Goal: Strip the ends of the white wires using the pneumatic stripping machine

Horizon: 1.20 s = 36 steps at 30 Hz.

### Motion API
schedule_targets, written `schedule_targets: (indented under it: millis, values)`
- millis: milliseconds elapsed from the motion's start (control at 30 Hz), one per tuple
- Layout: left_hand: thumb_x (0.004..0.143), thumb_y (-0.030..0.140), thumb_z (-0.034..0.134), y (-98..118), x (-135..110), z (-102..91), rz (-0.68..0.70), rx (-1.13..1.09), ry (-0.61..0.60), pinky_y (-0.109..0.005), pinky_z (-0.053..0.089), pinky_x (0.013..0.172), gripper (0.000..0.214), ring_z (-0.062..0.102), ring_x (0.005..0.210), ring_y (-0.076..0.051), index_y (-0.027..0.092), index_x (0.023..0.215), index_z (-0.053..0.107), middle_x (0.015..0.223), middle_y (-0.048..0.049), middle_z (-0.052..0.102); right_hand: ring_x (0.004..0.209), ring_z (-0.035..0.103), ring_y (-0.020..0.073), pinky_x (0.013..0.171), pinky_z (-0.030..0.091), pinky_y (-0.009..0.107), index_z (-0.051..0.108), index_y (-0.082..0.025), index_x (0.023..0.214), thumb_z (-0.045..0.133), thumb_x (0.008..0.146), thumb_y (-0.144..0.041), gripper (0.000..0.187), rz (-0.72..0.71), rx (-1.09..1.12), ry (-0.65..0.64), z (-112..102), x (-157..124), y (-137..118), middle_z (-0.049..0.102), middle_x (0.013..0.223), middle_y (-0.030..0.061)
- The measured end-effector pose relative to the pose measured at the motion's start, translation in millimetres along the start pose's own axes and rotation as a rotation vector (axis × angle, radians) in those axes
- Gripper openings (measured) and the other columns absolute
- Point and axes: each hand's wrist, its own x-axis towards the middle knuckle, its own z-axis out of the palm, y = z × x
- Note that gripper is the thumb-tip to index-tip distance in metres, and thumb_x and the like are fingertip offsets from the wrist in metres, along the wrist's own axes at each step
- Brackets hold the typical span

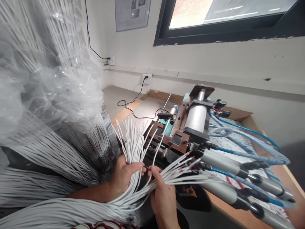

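Observation:
My left hand [125, 175] is closed round an upright bundle of white cables [133, 146], whose cut ends fan out above the thumb. Close beside it, my right hand [163, 195] pinches one white cable [156, 154] that stands up toward the machine's jaw area. A second group of white cables [178, 173] passes by the right hand and spreads to the right, some with reddish tips. Just beyond both hands is a pneumatic machine [177, 138] with metal blocks and a large cylinder [196, 117]. The fingertips of the left hand are partly hidden by the cables.
Plastic-wrapped stacks of cables [52, 149] fill the left side. Silver cylinders [221, 162] and blue air hoses [250, 135] extend to the right. A black power cord [135, 114] crosses the table behind the machine. A wall outlet [147, 79] is at the back.

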Motion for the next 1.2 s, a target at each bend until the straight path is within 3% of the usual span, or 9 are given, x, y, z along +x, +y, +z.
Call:
schedule_targets:
  millis: [167,267,400,600,733,900,1200]
  values:
    - [0.055,0.017,0.071,3,0,0.4,0.01,0.012,0.007,-0.024,0.046,0.051,0.02,0.059,0.052,-0.014,0.012,0.072,0.062,0.057,-0.0009,0.063,0.056,0.051,0.0143,0.06,0.041,0.029,0.063,-0.016,0.065,0.076,0.053,-0.034,0.025,0.058,0.088,0.065,8,0,-7,0.057,0.058,-0.0016]
    - [0.053,0.014,0.07,4,0,0.7,0.036,0.036,-0.004,-0.021,0.042,0.047,0.015,0.055,0.05,-0.011,0.012,0.066,0.062,0.055,0.0001,0.062,0.059,0.052,0.0141,0.061,0.042,0.028,0.066,-0.015,0.071,0.077,0.054,-0.035,0.028,0.115,0.135,-0.028,11,-1,-11,0.058,0.061,-0.0013]
    - [0.056,0.013,0.067,6,-1,2.5,0.046,0.015,-0.129,-0.023,0.04,0.049,0.01,0.052,0.05,-0.011,0.01,0.065,0.065,0.055,-0.0014,0.062,0.064,0.054,0.0159,0.061,0.042,0.029,0.067,-0.015,0.078,0.077,0.055,-0.036,0.033,0.194,0.129,-0.152,12,-2,-12,0.062,0.071,0.0017]
    - [0.059,0.01,0.063,11,-6,5.4,0.046,0.015,-0.269,-0.024,0.041,0.053,0.008,0.054,0.055,-0.013,0.009,0.065,0.068,0.058,-0.0037,0.064,0.063,0.05,0.0143,0.064,0.04,0.029,0.065,-0.016,0.075,0.074,0.062,-0.035,0.025,-0.049,-0.017,-0.099,2,-1,1,0.059,0.067,-0.0006]
    - [0.058,0.013,0.066,8,-3,3.4,0.039,-0.042,-0.16,-0.025,0.042,0.05,0.008,0.053,0.049,-0.012,0.012,0.066,0.064,0.055,-0.0006,0.062,0.057,0.046,0.0125,0.058,0.037,0.026,0.063,-0.016,0.078,0.07,0.066,-0.038,0.027,-0.083,-0.043,-0.042,-1,-2,5,0.054,0.059,-0.0025]
    - [0.057,0.015,0.069,5,3,-0.8,0.051,0.02,0.024,-0.023,0.044,0.05,0.013,0.055,0.052,-0.012,0.012,0.068,0.062,0.056,0.0,0.061,0.053,0.044,0.0121,0.052,0.035,0.025,0.061,-0.014,0.068,0.071,0.064,-0.04,0.027,-0.046,-0.066,-0.038,-1,-6,0,0.052,0.056,-0.0017]
    - [0.056,0.014,0.07,10,5,2.7,0.055,-0.018,0.007,-0.023,0.044,0.053,0.012,0.055,0.05,-0.011,0.012,0.066,0.064,0.056,-0.0003,0.063,0.05,0.044,0.0122,0.052,0.036,0.026,0.06,-0.015,0.061,0.068,0.065,-0.039,0.025,-0.046,-0.086,-0.049,2,-4,-8,0.051,0.052,-0.0023]
